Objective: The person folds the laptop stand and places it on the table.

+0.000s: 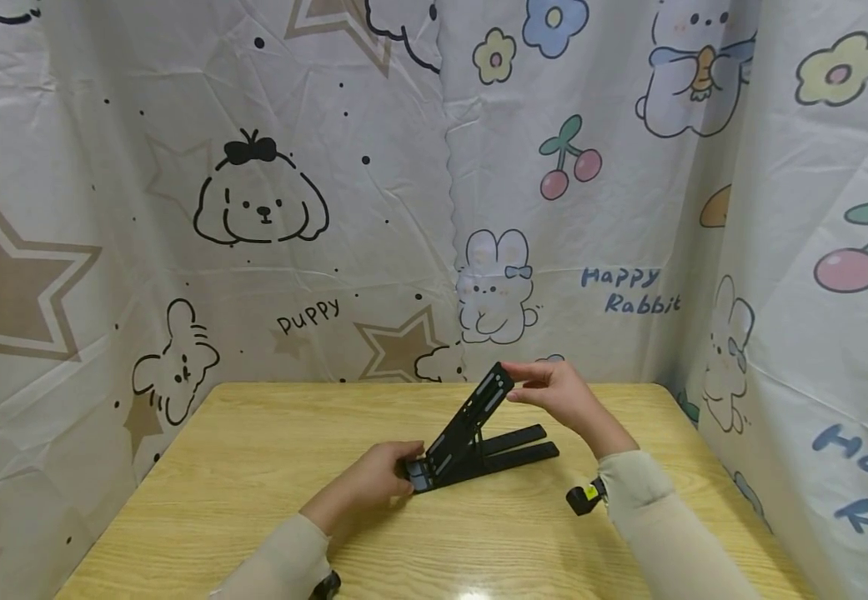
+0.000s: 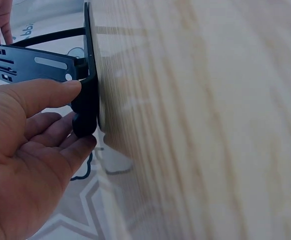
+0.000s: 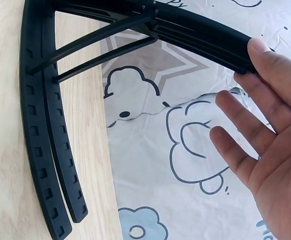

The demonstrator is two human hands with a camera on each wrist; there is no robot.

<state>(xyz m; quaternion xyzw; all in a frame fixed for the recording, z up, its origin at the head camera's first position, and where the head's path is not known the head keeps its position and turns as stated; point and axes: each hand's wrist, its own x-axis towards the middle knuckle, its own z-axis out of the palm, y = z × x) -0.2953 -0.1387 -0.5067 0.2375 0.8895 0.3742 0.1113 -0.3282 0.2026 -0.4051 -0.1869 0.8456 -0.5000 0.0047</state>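
A black folding laptop stand (image 1: 471, 414) rests on the table, its slotted upper panel raised at a slant above two base legs (image 1: 521, 454). My left hand (image 1: 375, 477) holds the low hinged end, and in the left wrist view its thumb lies on one side of the dark end piece (image 2: 87, 107) with fingertips on the other. The right hand (image 1: 556, 390) pinches the raised tip between thumb and index finger, the other fingers spread loosely. Two thin struts (image 3: 93, 39) run from the panel to the legs, which show a row of notches in the right wrist view.
The wooden table (image 1: 268, 442) extends around the stand. A printed curtain (image 1: 396, 192) hangs behind the table's far edge and along both sides. A small black wrist camera (image 1: 582, 498) sticks out below the right sleeve.
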